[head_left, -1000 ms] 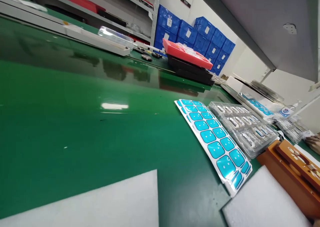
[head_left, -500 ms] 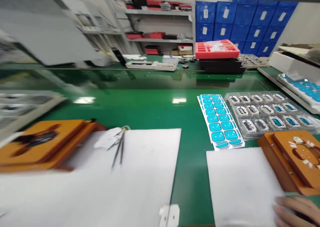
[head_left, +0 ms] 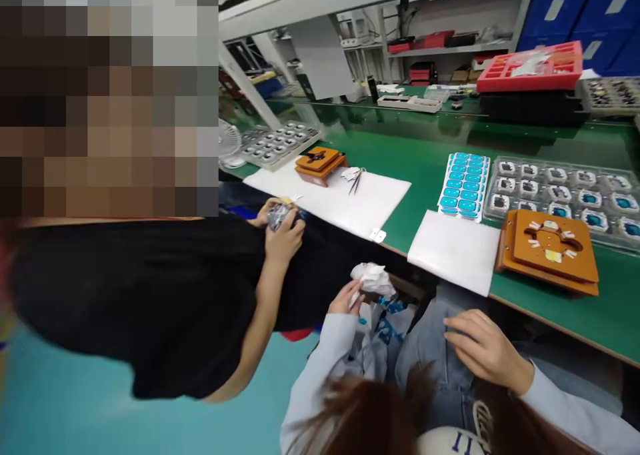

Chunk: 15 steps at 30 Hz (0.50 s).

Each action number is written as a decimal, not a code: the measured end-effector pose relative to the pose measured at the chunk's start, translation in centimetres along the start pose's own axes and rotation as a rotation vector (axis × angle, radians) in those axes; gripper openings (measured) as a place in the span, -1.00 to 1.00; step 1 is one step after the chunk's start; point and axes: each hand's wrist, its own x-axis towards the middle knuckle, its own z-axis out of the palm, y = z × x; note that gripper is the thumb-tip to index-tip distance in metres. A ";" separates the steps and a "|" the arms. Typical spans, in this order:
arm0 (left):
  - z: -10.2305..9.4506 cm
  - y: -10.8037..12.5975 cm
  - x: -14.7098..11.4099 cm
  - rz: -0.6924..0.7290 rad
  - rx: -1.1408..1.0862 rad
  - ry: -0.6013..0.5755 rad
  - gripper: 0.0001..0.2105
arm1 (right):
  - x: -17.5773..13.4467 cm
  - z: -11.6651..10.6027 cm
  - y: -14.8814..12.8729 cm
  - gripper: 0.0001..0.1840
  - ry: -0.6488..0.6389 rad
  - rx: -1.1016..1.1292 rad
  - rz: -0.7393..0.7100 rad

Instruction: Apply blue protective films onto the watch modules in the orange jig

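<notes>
My left hand (head_left: pixel 346 298) is closed on a crumpled white sheet (head_left: pixel 374 279), paper or thin plastic, below the front edge of the bench. Beneath it, blue and white scraps (head_left: pixel 393 321) lie in what looks like a bag or bin, partly hidden by my arm. My right hand (head_left: pixel 483 345) is over my lap with fingers loosely bent and apart, and I see nothing in it. The nearest bench things to it are a white foam sheet (head_left: pixel 453 251) and an orange fixture (head_left: pixel 555 248) with white tabs around a cut-out.
At left, a co-worker in black holds a shiny grey item (head_left: pixel 279 215). Sheets of blue stickers (head_left: pixel 465 187) and a clear tray (head_left: pixel 565 180) of small parts lie on the green bench. Another orange fixture (head_left: pixel 320 161) and tweezers (head_left: pixel 357 183) rest on the left white sheet.
The view has swung left and down, bringing in the co-worker, my lap and both my hands. My right hand has left the bench by the orange fixture; my left hand now shows with the crumpled sheet.
</notes>
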 end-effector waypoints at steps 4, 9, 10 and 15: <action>0.4 -1.2 -4.6 -0.038 -0.127 -0.187 -0.68 | -1.5 1.8 0.7 -0.76 -0.061 0.113 0.124; 0.5 0.9 -6.3 0.058 -0.287 -0.418 -0.60 | -0.9 6.4 1.1 -0.25 -0.064 0.544 0.595; 1.2 1.6 -6.4 0.093 -0.315 -0.468 -0.58 | -0.6 7.5 0.9 -0.08 -0.062 0.704 0.687; 5.8 4.7 -6.1 0.231 -0.393 -0.591 -0.51 | -1.7 11.8 -0.3 -0.51 0.015 1.085 0.968</action>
